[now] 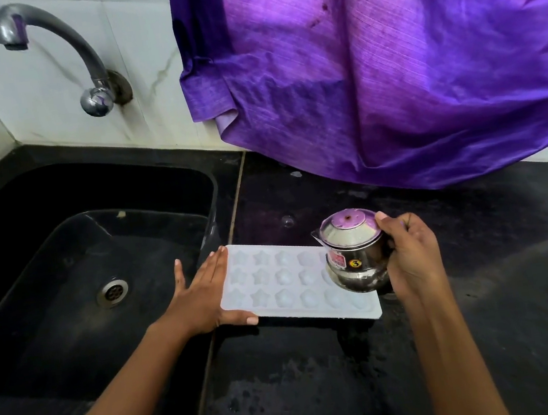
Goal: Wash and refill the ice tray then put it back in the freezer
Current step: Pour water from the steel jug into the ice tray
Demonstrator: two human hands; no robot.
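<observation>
Head view: left hand point(203, 291) flat on tray point(296, 313) edge; right hand point(409, 256) grips jug point(355, 259).

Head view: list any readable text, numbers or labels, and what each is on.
"3": on a round dark sticker on the steel jug that the right hand grips.
Red label beside it on the jug: print too blurred to read.
Ice tray and tap: no text visible.
</observation>
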